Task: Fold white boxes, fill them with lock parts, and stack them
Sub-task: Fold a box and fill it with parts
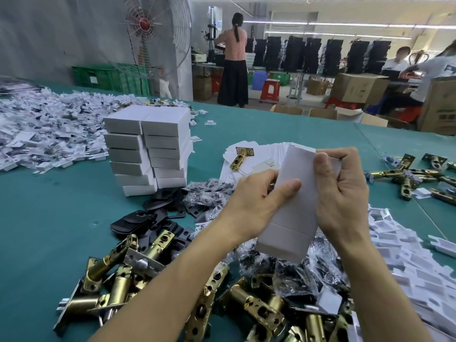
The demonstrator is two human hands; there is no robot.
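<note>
A white cardboard box (293, 208) stands upright between both hands above the table. My left hand (254, 206) grips its left side, thumb lying across the front face. My right hand (340, 191) holds the right side, with the thumb curled over the top edge. A two-column stack of folded white boxes (148, 146) stands at centre left. Flat box blanks (249, 156) lie fanned out behind my hands, a brass latch (240, 156) resting on them. Brass latches (118, 275), black plates (148, 218) and bagged screws (209, 196) lie below my hands.
Heaps of small white packets lie at the left (49, 129) and the right (407, 255) of the green table (49, 230). More brass latches (409, 176) lie at far right. Beyond the table stand a fan (153, 35), green crates, cartons and several people.
</note>
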